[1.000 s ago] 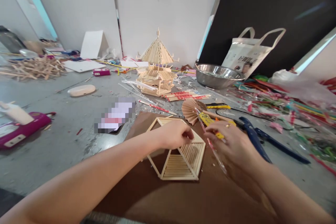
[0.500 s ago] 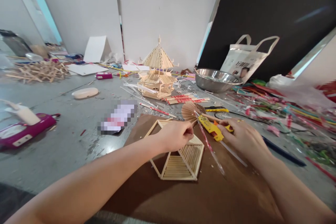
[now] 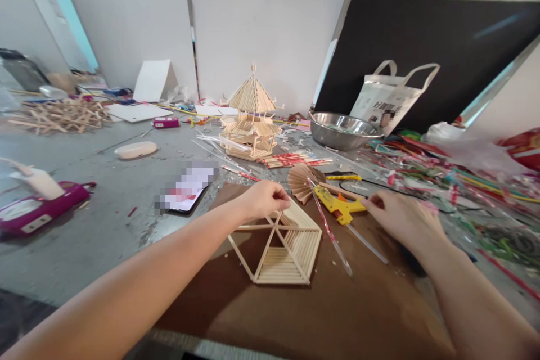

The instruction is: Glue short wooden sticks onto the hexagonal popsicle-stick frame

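My left hand [image 3: 266, 200] hovers over the top part of a hexagonal frame [image 3: 286, 267] of thin wooden sticks, thumb and fingers pinched together. Whatever lies between those fingertips is too small to make out. Spokes cross at the frame's middle, and the lower and right sections are filled with rows of sticks. A yellow glue gun [image 3: 337, 204] lies on its side to the right, a clear glue stick [image 3: 367, 244] reaching out from it. Beside its handle is my right hand [image 3: 403, 222], fingers loosely bent and apart, holding nothing visible. Brown board [image 3: 337, 315] lies beneath the frame.
Behind stands a stick-built pagoda [image 3: 252, 124], with red-marked sticks [image 3: 291, 160] before it. A folded paper fan [image 3: 300, 183], cutter [image 3: 343, 175] and steel basin [image 3: 343, 132] sit to the right. A phone [image 3: 188, 188] and purple power strip [image 3: 46, 208] lie left; scraps [image 3: 485, 197] crowd the right.
My left hand has moved left and slightly up over the frame, uncovering its centre. My right hand has let go of the glue gun and drawn back a little.
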Motion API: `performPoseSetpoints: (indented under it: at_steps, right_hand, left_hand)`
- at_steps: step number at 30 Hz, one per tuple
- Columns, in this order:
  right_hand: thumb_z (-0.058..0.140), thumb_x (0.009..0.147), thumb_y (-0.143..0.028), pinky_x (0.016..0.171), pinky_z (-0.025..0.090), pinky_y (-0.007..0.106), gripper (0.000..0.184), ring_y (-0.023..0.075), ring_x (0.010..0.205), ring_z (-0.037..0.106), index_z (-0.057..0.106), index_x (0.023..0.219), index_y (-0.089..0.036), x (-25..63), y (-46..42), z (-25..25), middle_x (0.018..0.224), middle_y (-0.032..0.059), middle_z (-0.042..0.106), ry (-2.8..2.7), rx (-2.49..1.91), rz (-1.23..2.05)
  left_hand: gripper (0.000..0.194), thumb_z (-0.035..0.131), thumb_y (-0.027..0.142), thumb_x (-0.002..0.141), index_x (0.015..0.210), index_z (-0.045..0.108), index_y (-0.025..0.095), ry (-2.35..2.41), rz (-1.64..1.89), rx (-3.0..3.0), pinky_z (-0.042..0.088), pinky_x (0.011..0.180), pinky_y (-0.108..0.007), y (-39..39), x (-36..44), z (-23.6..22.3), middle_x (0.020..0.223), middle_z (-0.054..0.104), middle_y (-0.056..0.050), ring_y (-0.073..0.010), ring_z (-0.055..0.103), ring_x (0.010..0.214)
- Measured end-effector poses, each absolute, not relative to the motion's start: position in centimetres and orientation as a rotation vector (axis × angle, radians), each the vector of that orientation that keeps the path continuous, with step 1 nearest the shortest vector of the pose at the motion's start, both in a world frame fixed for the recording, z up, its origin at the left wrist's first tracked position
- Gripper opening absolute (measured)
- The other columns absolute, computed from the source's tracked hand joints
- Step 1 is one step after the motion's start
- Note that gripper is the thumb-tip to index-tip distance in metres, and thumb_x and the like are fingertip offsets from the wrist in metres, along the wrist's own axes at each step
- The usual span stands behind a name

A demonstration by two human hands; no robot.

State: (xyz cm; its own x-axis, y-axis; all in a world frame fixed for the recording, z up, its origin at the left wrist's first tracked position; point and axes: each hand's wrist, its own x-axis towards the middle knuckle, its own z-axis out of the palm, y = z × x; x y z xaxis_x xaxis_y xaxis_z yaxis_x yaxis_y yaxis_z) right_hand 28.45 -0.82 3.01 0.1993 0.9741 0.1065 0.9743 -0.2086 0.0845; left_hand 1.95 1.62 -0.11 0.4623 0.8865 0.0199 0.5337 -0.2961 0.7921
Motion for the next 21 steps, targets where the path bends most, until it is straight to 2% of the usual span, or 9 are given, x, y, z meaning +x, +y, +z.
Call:
performPoseSetpoints:
  at_steps: [6, 12, 18, 21]
  right_hand:
    - [0.036, 0.071, -0.049, 0.051, 0.034, 0.032, 0.033, 0.0269, 0.071, 0.056, 0.057, 0.074, -0.024, 28.6, -0.9, 3.3, 0.079, 0.0081, 0.062, -1.954, -2.432, -0.201]
    - [0.035, 0.074, -0.043, 0.054, 0.035, 0.028, 0.027, 0.0193, 0.067, 0.055, 0.055, 0.073, -0.025, 26.9, -1.4, 2.7, 0.073, 0.0019, 0.062, -2.150, -2.112, -0.122]
    - [0.039, 0.070, -0.048, 0.049, 0.032, 0.030, 0.029, 0.0262, 0.073, 0.056, 0.055, 0.077, -0.025, 29.3, -0.8, 3.1, 0.085, 0.0051, 0.062, -1.948, -2.369, -0.275]
    - [0.037, 0.071, -0.048, 0.047, 0.032, 0.030, 0.031, 0.0273, 0.072, 0.056, 0.056, 0.075, -0.024, 29.9, -0.4, 2.7, 0.083, 0.0071, 0.062, -1.928, -2.435, -0.284]
  left_hand:
    - [0.023, 0.053, 0.031, 0.064, 0.071, 0.059, 0.011, 1.180, 0.691, 1.757, 0.033, 0.049, -0.018, 0.9, 0.6, -0.4, 0.059, 0.051, 0.002, -0.0061, 0.040, 0.051]
    - [0.023, 0.054, 0.034, 0.064, 0.071, 0.057, 0.011, 1.135, 0.605, 1.674, 0.027, 0.042, -0.016, 0.4, 0.1, -0.4, 0.055, 0.046, 0.004, -0.0035, 0.033, 0.043]
    - [0.020, 0.056, 0.031, 0.062, 0.071, 0.054, 0.013, 1.065, 0.568, 1.816, 0.035, 0.051, -0.017, 0.1, -0.6, -0.2, 0.062, 0.052, 0.003, -0.0064, 0.043, 0.053]
    - [0.017, 0.054, 0.029, 0.064, 0.070, 0.055, 0.014, 1.073, 0.534, 1.975, 0.037, 0.057, -0.019, -0.3, -0.2, 0.0, 0.066, 0.057, 0.001, -0.0094, 0.049, 0.061]
